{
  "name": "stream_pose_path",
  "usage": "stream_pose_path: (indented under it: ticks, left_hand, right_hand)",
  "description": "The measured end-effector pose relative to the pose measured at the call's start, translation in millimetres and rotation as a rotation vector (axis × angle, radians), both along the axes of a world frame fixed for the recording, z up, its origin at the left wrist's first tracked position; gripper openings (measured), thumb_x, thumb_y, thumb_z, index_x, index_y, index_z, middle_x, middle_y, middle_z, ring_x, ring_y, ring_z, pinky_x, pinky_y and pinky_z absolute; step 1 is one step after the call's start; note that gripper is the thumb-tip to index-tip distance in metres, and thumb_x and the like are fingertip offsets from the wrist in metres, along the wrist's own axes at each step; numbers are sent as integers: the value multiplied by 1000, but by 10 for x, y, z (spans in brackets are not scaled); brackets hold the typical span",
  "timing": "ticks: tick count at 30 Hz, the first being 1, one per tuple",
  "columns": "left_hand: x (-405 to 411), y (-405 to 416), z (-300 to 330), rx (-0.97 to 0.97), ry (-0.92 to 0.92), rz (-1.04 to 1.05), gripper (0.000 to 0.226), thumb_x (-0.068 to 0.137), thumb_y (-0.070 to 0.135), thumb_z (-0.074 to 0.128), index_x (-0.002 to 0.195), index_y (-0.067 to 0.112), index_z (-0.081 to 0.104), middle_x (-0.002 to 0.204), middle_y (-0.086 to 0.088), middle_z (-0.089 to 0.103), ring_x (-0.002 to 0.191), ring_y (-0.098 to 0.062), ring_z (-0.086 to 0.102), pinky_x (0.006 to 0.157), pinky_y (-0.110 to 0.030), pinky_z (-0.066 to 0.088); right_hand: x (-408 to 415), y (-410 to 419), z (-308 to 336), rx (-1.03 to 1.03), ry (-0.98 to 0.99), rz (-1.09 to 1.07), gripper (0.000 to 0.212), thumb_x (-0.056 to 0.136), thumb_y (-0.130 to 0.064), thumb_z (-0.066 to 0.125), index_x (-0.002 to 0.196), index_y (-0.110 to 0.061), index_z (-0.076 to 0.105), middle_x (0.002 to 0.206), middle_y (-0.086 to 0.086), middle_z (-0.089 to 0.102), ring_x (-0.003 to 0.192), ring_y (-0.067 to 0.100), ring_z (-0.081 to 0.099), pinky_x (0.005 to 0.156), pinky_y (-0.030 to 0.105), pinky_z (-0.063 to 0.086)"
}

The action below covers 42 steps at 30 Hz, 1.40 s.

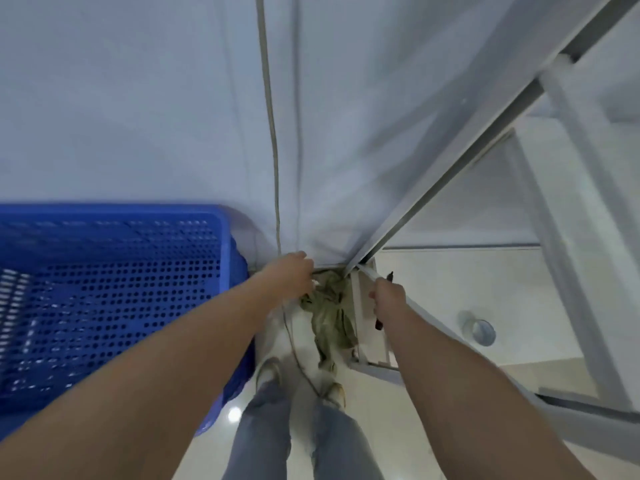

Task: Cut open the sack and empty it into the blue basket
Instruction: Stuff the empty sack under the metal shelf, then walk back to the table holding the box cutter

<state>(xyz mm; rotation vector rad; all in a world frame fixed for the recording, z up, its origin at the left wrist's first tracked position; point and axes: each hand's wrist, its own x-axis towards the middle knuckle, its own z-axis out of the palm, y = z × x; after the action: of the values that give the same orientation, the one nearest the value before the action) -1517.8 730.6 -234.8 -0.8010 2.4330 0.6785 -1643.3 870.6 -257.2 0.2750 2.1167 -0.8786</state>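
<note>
Filling upper view: pale grey sack (173, 98) (seamed), mouth gaping.

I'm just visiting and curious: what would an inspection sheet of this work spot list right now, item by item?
Surface: glossy pale tiled floor; person standing, jeans and shoes visible.
Job's things: big grey-white sack pulled up by its lower edge; olive-green fabric hanging out beneath; blue basket, perforated, at left, contents unclear.
Clutter: small round metallic object on the floor.
Hands: left hand grips the sack's edge; right hand closed on a dark-handled tool, type unclear.
Cables: thin cord running along the sack down to the floor.
Surroundings: pale metal frame at right.
</note>
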Motion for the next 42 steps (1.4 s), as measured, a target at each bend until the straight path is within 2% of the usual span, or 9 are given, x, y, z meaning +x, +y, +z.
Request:
stream_pose_path:
  ticks: [5,8,12,16,23,28,31,36,42]
  left_hand:
    - [305,-152,857,-65,30,27,44,92,23,45,132,3,43,139,-15,41,126,-32,42,100,-42,39]
    - [516,-77,1222,-124,34,81,45,93,22,43,135,5,40,141,-14,38,129,-30,39,101,-45,40]
    - [859,252,1595,-209,17,109,47,94,21,42,137,4,37,145,-15,34,132,-31,36,105,-49,38]
    - [1302,661,1974,-304,-9,118,46,93,18,42,137,7,37,149,-11,29,137,-28,29,105,-47,38]
    - [2594,793,2865,-505,-46,293,62,98,30,40,149,12,10,160,-11,5,147,-29,8,117,-46,22]
    - [3889,767,3416,-614,2,507,67,96,33,40,150,13,6,160,-10,4,147,-27,7,118,-42,18]
    - [4830,839,3632,-662,-5,628,68,95,37,41,149,13,8,159,-10,8,146,-27,10,117,-41,20]
    - [6576,1139,3824,-737,-29,889,66,91,36,44,146,10,20,154,-12,25,141,-29,24,114,-40,28]
    - [8277,1628,3763,-652,-92,1215,69,92,41,42,148,13,13,158,-9,16,146,-26,14,118,-39,20]
  right_hand:
    - [19,-120,581,31,113,253,35,92,-12,42,123,-2,56,91,12,62,73,25,54,67,29,44]
    - [145,-160,959,34,250,563,18,91,-4,42,99,-8,58,94,17,61,89,32,61,51,24,43]
    - [436,-18,1512,-43,418,814,13,96,-16,37,101,-11,48,92,15,58,63,27,61,53,30,48]
    - [791,213,1957,-35,543,1010,20,92,-18,40,100,-9,56,103,16,66,91,33,66,68,32,45]
    - [1712,29,2892,-134,643,1221,11,86,-13,46,91,-7,55,88,9,55,76,25,54,55,27,37]
    - [2838,-535,3395,-281,648,1321,16,88,-6,44,99,1,54,102,24,65,86,39,68,73,43,56]
    - [3790,-760,3639,-391,671,1427,23,91,-12,44,107,0,55,102,23,65,84,40,70,80,52,57]
    - [5506,-958,3794,-486,823,1615,25,92,-15,42,106,-1,57,92,14,63,85,35,69,70,40,54]
    - [7265,-940,3745,-575,904,1864,19,92,-19,43,95,-8,58,86,7,57,72,25,54,53,27,37]
